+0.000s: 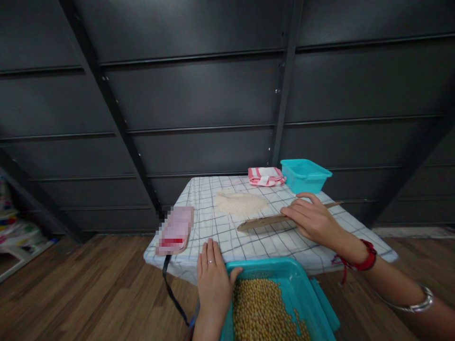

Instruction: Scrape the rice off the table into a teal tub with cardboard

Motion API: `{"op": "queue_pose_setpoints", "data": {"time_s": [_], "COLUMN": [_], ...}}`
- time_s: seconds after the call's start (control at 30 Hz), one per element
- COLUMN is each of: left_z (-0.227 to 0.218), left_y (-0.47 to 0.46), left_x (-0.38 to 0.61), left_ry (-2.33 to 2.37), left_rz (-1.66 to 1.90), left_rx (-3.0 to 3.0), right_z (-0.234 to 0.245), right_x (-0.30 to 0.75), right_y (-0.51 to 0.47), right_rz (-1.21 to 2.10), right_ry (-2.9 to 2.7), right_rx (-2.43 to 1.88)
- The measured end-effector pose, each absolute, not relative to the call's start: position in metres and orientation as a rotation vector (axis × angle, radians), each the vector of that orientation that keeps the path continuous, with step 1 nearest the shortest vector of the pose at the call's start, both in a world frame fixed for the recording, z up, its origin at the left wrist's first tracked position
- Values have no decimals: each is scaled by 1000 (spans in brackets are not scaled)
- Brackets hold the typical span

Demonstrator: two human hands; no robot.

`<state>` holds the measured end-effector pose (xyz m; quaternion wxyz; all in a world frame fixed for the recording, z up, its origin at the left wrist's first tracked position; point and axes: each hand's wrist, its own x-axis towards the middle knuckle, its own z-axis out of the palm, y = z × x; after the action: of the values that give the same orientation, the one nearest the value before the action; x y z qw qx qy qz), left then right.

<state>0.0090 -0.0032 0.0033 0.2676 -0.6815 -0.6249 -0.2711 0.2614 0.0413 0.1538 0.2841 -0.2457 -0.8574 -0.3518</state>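
My right hand (313, 220) grips a long, flat brown strip (261, 221), perhaps cardboard, held low over the checked cloth with its edge down. Just beyond the strip a thin pile of white grains (241, 202), like rice, is spread out. My left hand (212, 279) lies with its fingers straight on the near edge of the cloth, its thumb reaching to the rim of a teal tray (295, 279). Many yellow-brown beans (261, 308) fill much of that tray, which sits at the table's near edge. Its lower part is out of view.
A white checked cloth (206, 227) covers the table. At the back right stand a teal basket (305, 177) and a folded pink-and-white towel (266, 176). A phone (176, 229) with a dark strap lies at the left edge. Dark wall panels (195, 94) rise behind.
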Motion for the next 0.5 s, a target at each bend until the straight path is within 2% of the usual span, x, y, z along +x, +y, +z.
{"op": "queue_pose_setpoints", "data": {"time_s": [0.5], "left_z": [5], "left_y": [-4], "left_x": [10], "left_ry": [-1752], "left_rz": [-710], "left_rx": [-1868], "right_z": [150], "right_x": [277], "right_y": [-1], "right_rz": [-798], "right_ry": [-2357], "right_rx": [-682]}}
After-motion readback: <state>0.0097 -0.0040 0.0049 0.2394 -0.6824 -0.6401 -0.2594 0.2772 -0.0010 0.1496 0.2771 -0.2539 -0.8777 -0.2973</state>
